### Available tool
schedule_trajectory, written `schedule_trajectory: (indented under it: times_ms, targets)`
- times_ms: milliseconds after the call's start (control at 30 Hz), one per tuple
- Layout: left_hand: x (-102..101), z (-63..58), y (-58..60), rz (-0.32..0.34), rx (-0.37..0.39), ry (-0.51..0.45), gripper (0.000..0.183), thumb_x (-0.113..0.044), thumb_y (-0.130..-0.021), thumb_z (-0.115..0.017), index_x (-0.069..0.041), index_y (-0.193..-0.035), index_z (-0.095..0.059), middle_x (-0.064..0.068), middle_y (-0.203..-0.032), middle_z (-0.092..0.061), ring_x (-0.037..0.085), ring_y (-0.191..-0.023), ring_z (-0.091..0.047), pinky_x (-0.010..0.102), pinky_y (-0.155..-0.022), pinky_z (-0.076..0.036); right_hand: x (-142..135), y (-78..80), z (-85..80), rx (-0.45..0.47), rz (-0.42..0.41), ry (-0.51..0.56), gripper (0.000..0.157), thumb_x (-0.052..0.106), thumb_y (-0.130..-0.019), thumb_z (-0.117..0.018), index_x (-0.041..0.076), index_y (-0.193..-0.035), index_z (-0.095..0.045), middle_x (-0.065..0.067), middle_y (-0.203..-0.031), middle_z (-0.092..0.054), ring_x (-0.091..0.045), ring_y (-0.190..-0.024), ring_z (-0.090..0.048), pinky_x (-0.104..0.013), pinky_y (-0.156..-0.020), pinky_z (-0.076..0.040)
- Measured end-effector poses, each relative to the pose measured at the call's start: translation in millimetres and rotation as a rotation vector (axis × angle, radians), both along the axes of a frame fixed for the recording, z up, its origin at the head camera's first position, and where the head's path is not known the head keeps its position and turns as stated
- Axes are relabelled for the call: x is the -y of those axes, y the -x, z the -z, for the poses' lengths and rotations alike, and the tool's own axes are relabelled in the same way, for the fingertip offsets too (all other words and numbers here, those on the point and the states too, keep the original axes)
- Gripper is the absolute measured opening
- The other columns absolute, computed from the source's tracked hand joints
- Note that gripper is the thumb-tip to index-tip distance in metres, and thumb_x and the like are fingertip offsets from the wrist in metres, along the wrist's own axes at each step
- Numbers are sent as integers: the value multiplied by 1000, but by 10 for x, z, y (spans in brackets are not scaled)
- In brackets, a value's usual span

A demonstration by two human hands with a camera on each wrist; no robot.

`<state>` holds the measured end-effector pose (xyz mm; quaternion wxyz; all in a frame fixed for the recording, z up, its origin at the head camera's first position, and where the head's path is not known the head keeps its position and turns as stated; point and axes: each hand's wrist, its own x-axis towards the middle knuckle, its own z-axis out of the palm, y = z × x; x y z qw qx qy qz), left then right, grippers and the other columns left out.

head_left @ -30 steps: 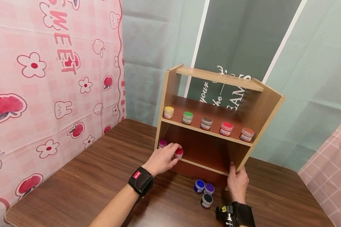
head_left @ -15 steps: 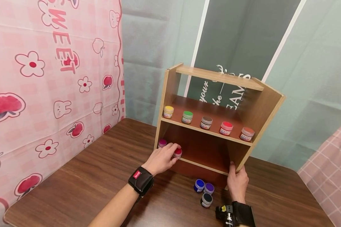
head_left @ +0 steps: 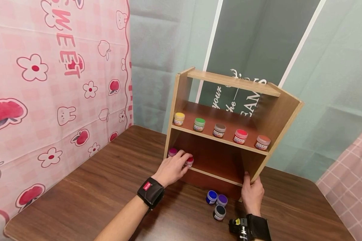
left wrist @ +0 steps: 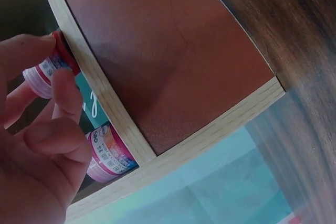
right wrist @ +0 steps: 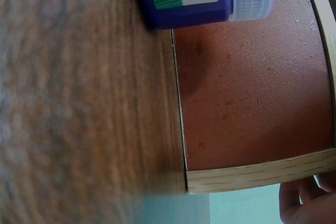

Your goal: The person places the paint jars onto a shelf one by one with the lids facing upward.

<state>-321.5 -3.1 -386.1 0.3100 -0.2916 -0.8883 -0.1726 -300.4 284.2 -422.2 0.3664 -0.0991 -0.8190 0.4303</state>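
In the head view my left hand (head_left: 172, 168) pinches a small paint jar with a red lid (head_left: 189, 162) at the front of the lower shelf. The left wrist view shows that red jar (left wrist: 52, 69) between thumb and fingers. Beside it, at the shelf's left end, stands a magenta paint jar (left wrist: 109, 153), partly behind my hand in the head view. My right hand (head_left: 252, 195) grips the right side panel of the wooden shelf unit (head_left: 282, 129) near its lower part. Some right-hand fingers (left wrist: 58, 90) are not shown there; the right wrist view catches part of the right hand (right wrist: 310, 200) behind the panel.
On the upper shelf a row holds yellow (head_left: 179, 119), green (head_left: 199, 124), brown (head_left: 219, 130), red (head_left: 240, 136) and orange-brown (head_left: 262, 143) jars. Blue (head_left: 212, 197), purple (head_left: 221, 200) and black (head_left: 219, 213) jars stand on the table (head_left: 108, 187) before the unit.
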Motion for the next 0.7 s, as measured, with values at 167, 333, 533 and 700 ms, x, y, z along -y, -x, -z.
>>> schedule_trajectory:
  times_ms: [167,333,533,700]
  targets:
    - [-16,18,1,-28,-19,10,34,-27,-87,-62,-18,-119,-59,0,-103,-58,10,-60,-53,29,-51,-49,-8,7,6,-1,5,-3,45,35,-97,-41,-5,-115,-52,-34,-110,-59,-45,-100,-54,-57,-81,-40]
    - [-36,54,19,-49,-65,2,34,-26,-86,-63,-16,-118,-59,1,-100,-59,13,-61,-58,30,-49,-49,-7,11,9,5,4,2,45,36,-97,-40,-4,-115,-52,-34,-110,-59,-44,-100,-55,-56,-79,-40]
    - [-58,89,25,-73,-98,-9,34,-28,-86,-63,-17,-118,-59,1,-94,-61,16,-60,-59,33,-46,-48,-1,8,1,17,-3,5,47,36,-98,-39,-4,-118,-51,-34,-113,-58,-44,-102,-54,-57,-82,-41]
    - [-69,117,32,-83,-104,-4,37,-27,-85,-64,-17,-120,-58,1,-91,-61,16,-59,-59,33,-45,-48,1,3,-2,14,-1,3,46,36,-98,-40,-5,-116,-51,-34,-111,-58,-43,-99,-55,-56,-79,-41]
